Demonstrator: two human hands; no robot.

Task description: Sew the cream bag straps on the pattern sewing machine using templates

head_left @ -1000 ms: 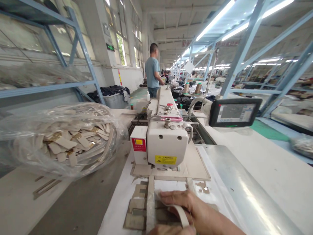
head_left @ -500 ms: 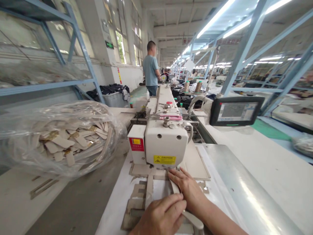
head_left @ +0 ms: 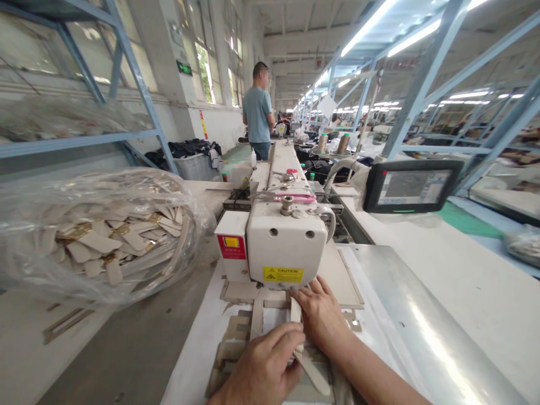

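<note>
A beige strap point(head_left: 296, 312) lies over the template plate under the head of a white sewing machine point(head_left: 287, 242). My left hand point(head_left: 268, 360) is closed, its fingers and thumb pinching the strap's middle. From there the strap's near end point(head_left: 313, 374) sticks out toward the lower right. My right hand point(head_left: 324, 315) presses its fingers against the strap's far end, close below the machine head; its thumb is hidden. Around the strap is a beige frame with cut-outs point(head_left: 237, 326), resting on a white sheet point(head_left: 189, 354).
To the left, a clear plastic bag point(head_left: 202, 219) holds many beige strap pieces point(head_left: 95, 242) with gold-coloured metal parts. A screen point(head_left: 413, 185) stands at the right. Pink-handled snips point(head_left: 295, 198) rest on the machine. Farther back stands a person point(head_left: 258, 115) beside blue shelving.
The strap's near end has swung left and now points more toward me. My left hand has shifted slightly left and up. My right hand stays by the machine head, and the view has moved slightly.
</note>
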